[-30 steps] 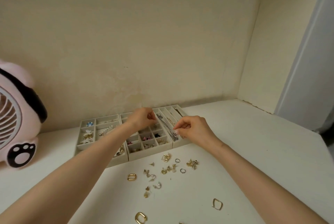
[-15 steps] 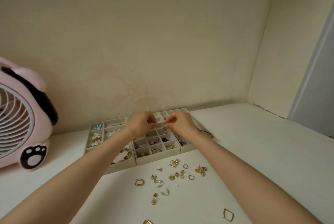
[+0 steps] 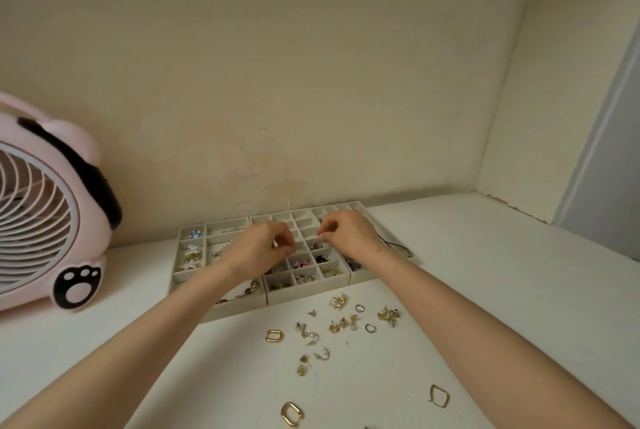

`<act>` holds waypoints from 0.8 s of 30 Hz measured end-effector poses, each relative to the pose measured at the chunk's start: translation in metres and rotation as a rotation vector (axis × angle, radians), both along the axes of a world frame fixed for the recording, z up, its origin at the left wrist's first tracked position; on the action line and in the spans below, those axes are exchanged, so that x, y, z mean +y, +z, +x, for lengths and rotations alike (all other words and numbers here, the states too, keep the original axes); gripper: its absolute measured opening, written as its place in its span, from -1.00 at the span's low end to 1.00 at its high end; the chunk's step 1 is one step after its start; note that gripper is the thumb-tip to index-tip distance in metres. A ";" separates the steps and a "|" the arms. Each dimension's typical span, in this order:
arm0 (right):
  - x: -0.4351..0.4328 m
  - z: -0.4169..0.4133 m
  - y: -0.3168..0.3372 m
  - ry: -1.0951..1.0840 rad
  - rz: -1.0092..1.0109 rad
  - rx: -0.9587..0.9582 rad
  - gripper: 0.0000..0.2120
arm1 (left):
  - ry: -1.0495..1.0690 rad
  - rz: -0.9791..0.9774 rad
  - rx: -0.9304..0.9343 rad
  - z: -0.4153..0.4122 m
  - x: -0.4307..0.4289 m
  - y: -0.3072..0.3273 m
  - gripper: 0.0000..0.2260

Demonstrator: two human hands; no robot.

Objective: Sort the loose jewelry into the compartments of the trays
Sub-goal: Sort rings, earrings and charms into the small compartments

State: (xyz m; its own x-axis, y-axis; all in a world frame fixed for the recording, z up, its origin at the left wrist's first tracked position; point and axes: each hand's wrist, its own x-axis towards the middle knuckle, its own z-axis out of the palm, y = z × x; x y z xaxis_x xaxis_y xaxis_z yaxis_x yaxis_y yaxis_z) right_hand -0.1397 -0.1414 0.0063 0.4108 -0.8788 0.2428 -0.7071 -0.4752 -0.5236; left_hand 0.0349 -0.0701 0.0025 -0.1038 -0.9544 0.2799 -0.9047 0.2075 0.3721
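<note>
Three cream compartment trays sit side by side against the back wall: left tray (image 3: 191, 278), middle tray (image 3: 304, 293), right tray (image 3: 360, 277). Many compartments hold earrings and charms. My left hand (image 3: 261, 250) hovers over the middle tray's left side, fingertips pinched on a small gold ring (image 3: 275, 244). My right hand (image 3: 348, 233) is just to its right, over the seam between the middle and right trays, thumb and forefinger pinched on a tiny pale piece. Loose jewelry lies in front of the trays: gold oval hoops (image 3: 274, 336), silver rings (image 3: 359, 308) and a cluster of small gold earrings (image 3: 341, 324).
A pink fan with a paw print (image 3: 45, 221) stands at the far left. A dark cord (image 3: 398, 248) trails off the right tray. One more gold hoop (image 3: 292, 414) and a square hoop (image 3: 439, 395) lie near the front edge. The white tabletop (image 3: 502, 290) extends right to a side wall.
My right hand moved left from the right tray to beside my left hand over the middle tray. The two hands then drew slightly apart. The view shifted a little.
</note>
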 end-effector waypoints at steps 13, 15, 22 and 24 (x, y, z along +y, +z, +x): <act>0.056 -0.049 -0.002 0.098 0.048 0.035 -0.96 | -0.145 0.047 -0.054 -0.023 0.043 -0.003 -0.94; 0.063 -0.050 -0.006 0.113 0.052 0.084 -0.96 | -0.153 0.067 -0.088 -0.022 0.046 -0.003 -0.92; 0.075 -0.044 -0.018 0.127 -0.010 0.194 -0.81 | -0.176 0.126 -0.132 -0.011 0.062 -0.005 -0.95; 0.077 -0.044 -0.019 0.122 -0.010 0.187 -0.83 | -0.175 0.147 -0.130 -0.009 0.067 -0.005 -0.94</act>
State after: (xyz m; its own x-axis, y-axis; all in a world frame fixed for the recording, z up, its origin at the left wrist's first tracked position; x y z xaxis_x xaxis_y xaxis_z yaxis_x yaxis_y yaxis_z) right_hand -0.1834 -0.0645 -0.0122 0.5526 -0.8178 0.1608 -0.7284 -0.5676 -0.3837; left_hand 0.0256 -0.0027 -0.0029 -0.2972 -0.9481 0.1128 -0.9021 0.3175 0.2924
